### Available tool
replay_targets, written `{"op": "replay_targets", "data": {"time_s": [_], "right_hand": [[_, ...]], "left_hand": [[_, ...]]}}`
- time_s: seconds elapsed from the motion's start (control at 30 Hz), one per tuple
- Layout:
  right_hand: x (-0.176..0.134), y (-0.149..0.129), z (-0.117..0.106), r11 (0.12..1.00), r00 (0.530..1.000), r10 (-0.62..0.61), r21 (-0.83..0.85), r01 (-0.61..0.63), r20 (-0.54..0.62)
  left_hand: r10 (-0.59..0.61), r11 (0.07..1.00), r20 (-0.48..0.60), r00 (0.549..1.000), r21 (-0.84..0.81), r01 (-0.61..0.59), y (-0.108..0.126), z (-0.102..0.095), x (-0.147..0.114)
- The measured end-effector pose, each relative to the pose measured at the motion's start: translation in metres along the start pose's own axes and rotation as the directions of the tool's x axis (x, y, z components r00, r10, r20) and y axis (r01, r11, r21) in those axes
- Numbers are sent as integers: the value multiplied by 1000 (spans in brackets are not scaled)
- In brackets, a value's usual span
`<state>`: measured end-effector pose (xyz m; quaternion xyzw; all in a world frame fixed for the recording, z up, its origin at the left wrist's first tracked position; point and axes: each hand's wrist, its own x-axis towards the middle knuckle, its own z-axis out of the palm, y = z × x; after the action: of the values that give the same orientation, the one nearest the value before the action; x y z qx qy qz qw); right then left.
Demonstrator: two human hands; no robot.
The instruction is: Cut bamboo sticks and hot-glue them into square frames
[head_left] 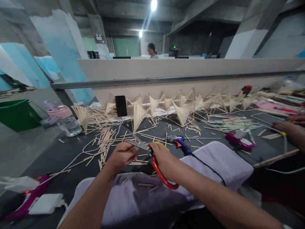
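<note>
Near the middle of the table, my right hand (165, 159) is closed around scissors (162, 176) with red handles. Their blades are spread apart and point up and left, toward my left hand (123, 156). That hand is closed with its fingers pinched, close by the blades; whatever lies in the pinch is too small or hidden to make out. Loose wooden sticks (105, 146) lie to the left of it. Behind the hands stand twisted fan-shaped stick models (139, 116). A blue glue gun (183, 146) rests just right of my right hand.
A lilac cloth (219, 159) covers the near edge, with cut stick pieces on it. A phone (121, 106) leans at the back, beside a water bottle (69, 122). Power strips (26, 197) and cables lie left. At the right is another person's hand (287, 128).
</note>
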<state>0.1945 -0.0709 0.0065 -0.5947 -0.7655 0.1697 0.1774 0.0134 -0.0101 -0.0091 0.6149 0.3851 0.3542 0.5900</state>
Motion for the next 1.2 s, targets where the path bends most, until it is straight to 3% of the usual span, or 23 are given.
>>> {"op": "replay_targets", "data": {"time_s": [0.1,0.3,0.53,0.63,0.77,0.97,1.2], "right_hand": [[3,-1,4,1000,1000,7,6,-7,-19],[13,9,15,996,998,-21,-87,15,-61],[22,27,29,995,995,-86,-49,84,-42],[22,28,27,996,995,-92,-14,92,-38],[17,20,19,995,994,-98,-35,96,-48],[17,8,22,980,990,42,-185,-67,-138],[15,10,15,982,991,-38,-187,14,-125]], "left_hand": [[45,998,-101,994,53,-40,-3,2,2],[99,991,-158,983,109,-82,-10,6,6],[47,989,-115,992,146,-30,-11,9,8],[2,996,-97,995,89,6,-9,9,7],[33,998,-158,987,66,-23,-8,11,6],[36,999,-183,982,-11,-38,-10,14,7],[60,992,-196,979,-97,-80,-10,14,5]]}}
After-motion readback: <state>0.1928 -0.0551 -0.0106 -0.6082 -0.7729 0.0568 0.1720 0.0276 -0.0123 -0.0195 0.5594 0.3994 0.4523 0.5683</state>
